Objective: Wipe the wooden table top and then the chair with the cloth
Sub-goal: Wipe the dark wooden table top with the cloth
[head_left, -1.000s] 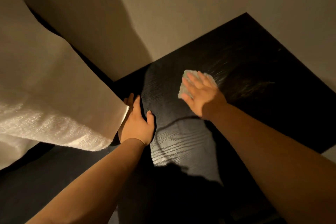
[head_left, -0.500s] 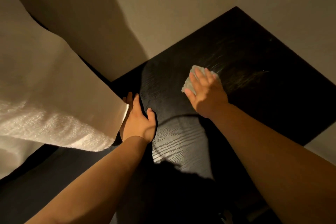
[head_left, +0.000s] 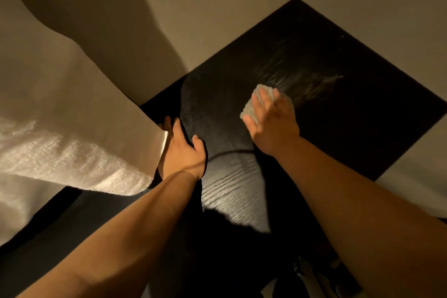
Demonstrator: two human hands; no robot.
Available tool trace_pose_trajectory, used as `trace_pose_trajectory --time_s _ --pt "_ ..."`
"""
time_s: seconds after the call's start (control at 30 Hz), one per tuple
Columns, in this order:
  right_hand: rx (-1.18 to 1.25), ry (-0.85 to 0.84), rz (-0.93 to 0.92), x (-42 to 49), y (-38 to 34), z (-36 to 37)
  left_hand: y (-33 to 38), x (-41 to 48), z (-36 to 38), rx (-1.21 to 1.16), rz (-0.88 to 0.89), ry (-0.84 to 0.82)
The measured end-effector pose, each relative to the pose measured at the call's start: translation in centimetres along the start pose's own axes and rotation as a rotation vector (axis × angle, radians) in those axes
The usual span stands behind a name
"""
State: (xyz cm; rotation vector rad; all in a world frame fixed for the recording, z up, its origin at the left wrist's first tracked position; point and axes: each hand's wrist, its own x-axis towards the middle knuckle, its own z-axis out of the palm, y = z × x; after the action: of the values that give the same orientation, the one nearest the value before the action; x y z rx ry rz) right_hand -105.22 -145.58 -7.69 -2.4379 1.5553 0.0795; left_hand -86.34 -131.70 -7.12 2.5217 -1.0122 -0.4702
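Dim, warm light; glare streaks the dark table top (head_left: 229,191) nearer than the right hand (head_left: 271,123), whose fingers (head_left: 260,103) blur slightly.

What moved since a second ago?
The right hand slid the cloth a little nearer across the wooden table top, pressing on it the whole time. The left hand stayed flat beside the white fabric. Nothing was picked up or let go.

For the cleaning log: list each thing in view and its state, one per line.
cloth: bunched, flat on the table top, under the right hand.
right hand: fingers straight, pressing the cloth.
left hand: flat on the table top, holding nothing.
table top: dark wood, faint streaks beyond the cloth.
white fabric: draped, its corner over the left hand's fingers.
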Motion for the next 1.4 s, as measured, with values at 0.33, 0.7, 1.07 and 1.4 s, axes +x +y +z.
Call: trace_pose_trajectory --time_s 0.33,0.7,1.07,1.4 --pt "0.002 -0.012 -0.294 -10.5 0.6 1.7 0.8 -0.7 -0.3 0.038 0.004 0.035" --pt "-0.004 -0.07 -0.296 -14.7 0.4 2.1 -0.1 -0.4 -0.2 0.071 0.051 0.018" --pt "-0.007 -0.121 -0.141 -11.4 4.5 -0.3 0.7 -8.3 1.3 0.315 0.162 -0.101" --pt "-0.051 -0.144 -0.28 -8.1 7.9 -0.5 2.2 -13.7 4.3 0.405 0.156 -0.107"
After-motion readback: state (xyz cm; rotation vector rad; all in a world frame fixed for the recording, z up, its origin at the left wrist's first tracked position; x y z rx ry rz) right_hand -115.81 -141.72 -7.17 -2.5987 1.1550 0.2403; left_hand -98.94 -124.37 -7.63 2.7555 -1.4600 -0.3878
